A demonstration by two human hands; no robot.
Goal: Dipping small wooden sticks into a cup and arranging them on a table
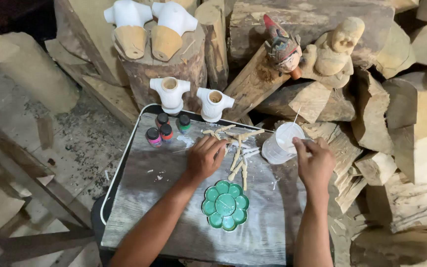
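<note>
Small carved wooden limb pieces (238,153), judged light, stiff and breakable at their thin ends, were pinned mid-tabletop (174,207) under the left hand (204,157) with fingers pressed flat, while the right hand (315,163) pinched a translucent plastic cup (282,143) by its rim.

A woodcarver's workshop: rough logs (371,113) and carved puppet torsos (170,92) stacked beyond the fingers, paint jars (166,129) and a palette (226,204) near them.
</note>
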